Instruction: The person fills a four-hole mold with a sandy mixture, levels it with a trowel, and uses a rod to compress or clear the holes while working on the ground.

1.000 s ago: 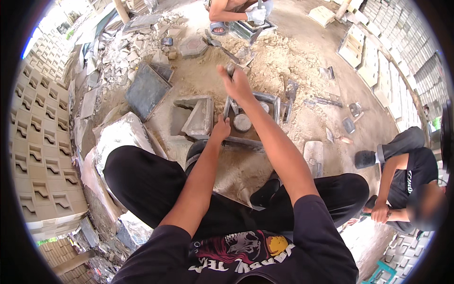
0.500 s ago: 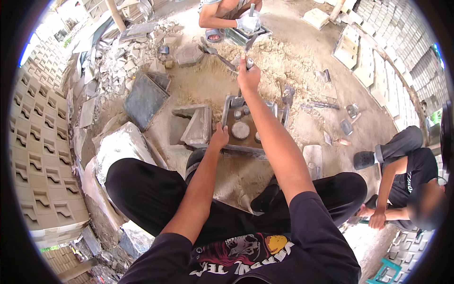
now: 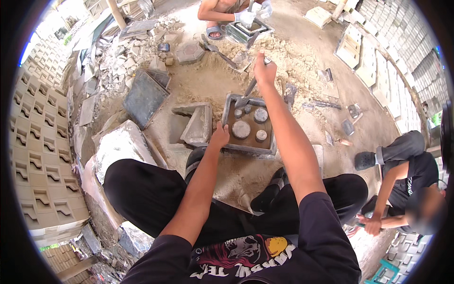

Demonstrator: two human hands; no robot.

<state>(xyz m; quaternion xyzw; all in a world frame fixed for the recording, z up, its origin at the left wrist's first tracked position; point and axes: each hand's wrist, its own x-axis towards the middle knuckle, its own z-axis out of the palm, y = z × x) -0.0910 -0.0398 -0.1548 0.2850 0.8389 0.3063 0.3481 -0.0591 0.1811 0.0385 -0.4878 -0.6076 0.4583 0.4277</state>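
Observation:
A square metal mould frame (image 3: 275, 142) rests on the sandy ground in front of me, with brown material and several round pale cylinders (image 3: 241, 129) of different sizes inside. My left hand (image 3: 220, 136) grips its left wall, fingers closed round the edge. Beyond the frame, my right hand (image 3: 266, 72) is closed round the handle of a flat-bladed trowel (image 3: 249, 88). The trowel slants down to the left, its blade inside the frame's far left corner beside two small cylinders. Left of the frame lies an angular concrete block (image 3: 197, 125).
A co-worker's gloved hands (image 3: 246, 19) are over another mould box (image 3: 241, 34) at the far side. Dark square plates (image 3: 144, 99) and rubble lie left; hand tools (image 3: 321, 105) lie right. A seated person (image 3: 397, 180) is at the right, and patterned blocks (image 3: 40, 156) stand stacked left.
My right hand has moved right with the trowel, which now slants more and uncovers the cylinders on the right. My left hand stays on the frame. The co-worker's gloved hands have shifted.

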